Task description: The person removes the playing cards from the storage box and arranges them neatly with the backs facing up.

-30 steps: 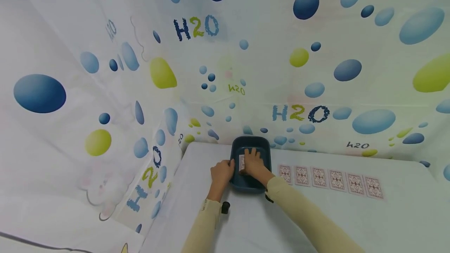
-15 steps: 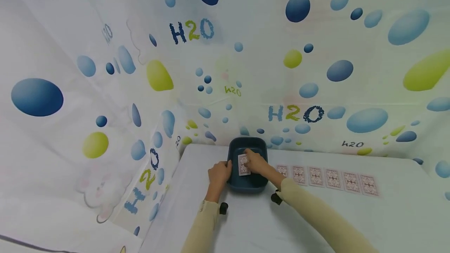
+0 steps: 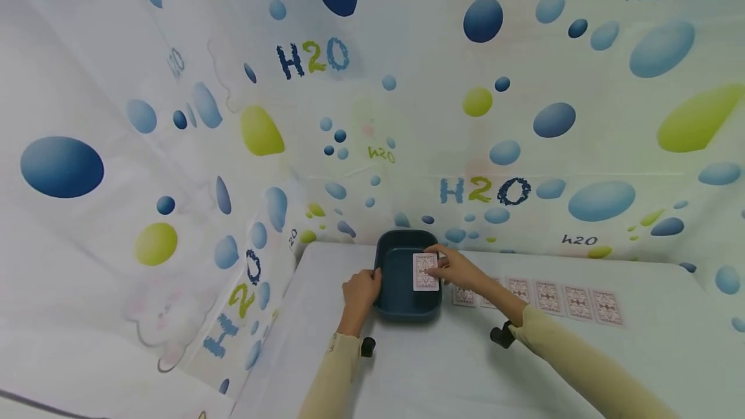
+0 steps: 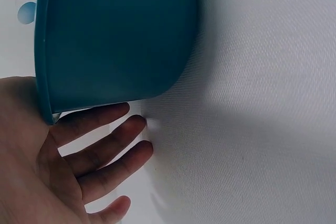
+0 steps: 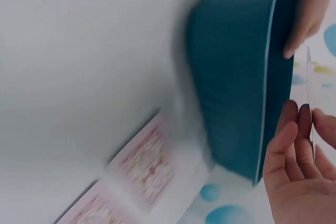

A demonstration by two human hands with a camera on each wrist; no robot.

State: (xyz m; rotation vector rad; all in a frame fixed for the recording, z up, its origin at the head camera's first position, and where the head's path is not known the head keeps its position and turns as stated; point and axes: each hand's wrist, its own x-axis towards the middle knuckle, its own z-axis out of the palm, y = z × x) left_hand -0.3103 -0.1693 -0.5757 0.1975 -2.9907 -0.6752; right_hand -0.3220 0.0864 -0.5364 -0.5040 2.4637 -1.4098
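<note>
A dark teal plastic tub [image 3: 400, 302] stands on the white table, its wall [image 4: 121, 35] filling much of the left wrist view. My left hand [image 3: 361, 288] holds the tub's left rim, thumb over the edge and fingers [image 4: 105, 145] along the outside. My right hand [image 3: 460, 271] pinches one playing card [image 3: 425, 275], its patterned red-and-white back facing up, above the tub's right side. In the right wrist view the card shows edge-on between the thumb and fingers of the right hand [image 5: 304, 177].
Several face-down playing cards [image 3: 548, 297] lie in a row on the table [image 3: 419, 367] to the right of the tub, two of them partly behind the right arm. A white curtain [image 3: 407, 115] with blue and lime dots hangs behind the table.
My right hand has lifted the card from the tub's bottom and moved right to the right rim. The left hand keeps its hold on the tub.
</note>
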